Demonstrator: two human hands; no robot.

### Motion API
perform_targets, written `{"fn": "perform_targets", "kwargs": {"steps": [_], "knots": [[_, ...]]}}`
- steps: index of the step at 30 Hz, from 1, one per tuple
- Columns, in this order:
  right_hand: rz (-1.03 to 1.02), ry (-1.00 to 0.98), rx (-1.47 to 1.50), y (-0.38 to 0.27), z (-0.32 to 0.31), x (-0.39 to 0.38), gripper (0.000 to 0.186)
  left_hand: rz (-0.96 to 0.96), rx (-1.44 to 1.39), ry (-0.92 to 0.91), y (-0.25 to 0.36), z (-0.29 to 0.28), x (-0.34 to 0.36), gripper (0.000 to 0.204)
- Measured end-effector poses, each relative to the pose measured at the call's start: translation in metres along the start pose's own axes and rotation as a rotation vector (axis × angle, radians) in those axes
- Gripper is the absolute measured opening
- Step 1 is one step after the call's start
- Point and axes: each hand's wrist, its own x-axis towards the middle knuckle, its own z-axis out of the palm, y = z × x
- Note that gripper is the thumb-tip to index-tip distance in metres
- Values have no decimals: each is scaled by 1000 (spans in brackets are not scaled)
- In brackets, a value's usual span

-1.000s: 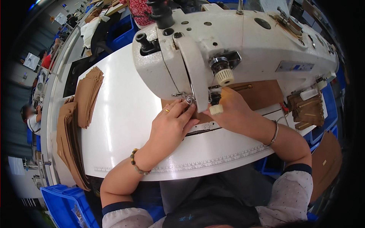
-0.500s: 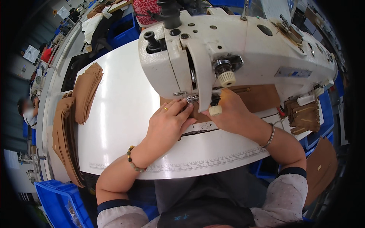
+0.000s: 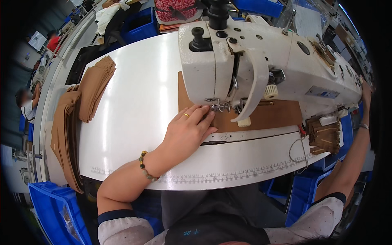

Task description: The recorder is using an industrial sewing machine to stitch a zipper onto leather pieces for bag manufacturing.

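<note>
A flat brown piece of fabric [image 3: 281,116] lies under the needle area of a white sewing machine [image 3: 232,61]. A brass-coloured zip-like strip [image 3: 267,103] shows on it, partly hidden by the machine. My left hand [image 3: 188,126] rests on the near left part of the piece, fingers stretched out beside the presser foot [image 3: 220,107]. Far to the right, my right hand [image 3: 366,92] is at the end of the machine, where the handwheel would be. Its fingers are mostly hidden at the dark rim of the picture.
Brown fabric pieces are stacked at the left, one stack [image 3: 97,87] on the white table [image 3: 130,134], another [image 3: 65,130] over its edge. Small brown pieces with zips [image 3: 324,134] lie right. Blue bins [image 3: 61,212] stand below. Another person [image 3: 28,106] sits far left.
My right hand has left the fabric beside the needle and reached to the machine's far right end. My left hand stays on the fabric. The view has shifted slightly.
</note>
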Motion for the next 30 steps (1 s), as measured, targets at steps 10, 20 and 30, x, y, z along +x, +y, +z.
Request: {"fn": "perform_targets", "kwargs": {"steps": [10,20,30], "knots": [[351,127,527,85,66,-134,56,-5,15,0,0,1,1,39],[588,-25,1123,76,51,-87,45,-27,22,-31,1,0,2,39],[733,-3,910,54,23,-41,57,-50,31,-38,3,0,3,36]]}}
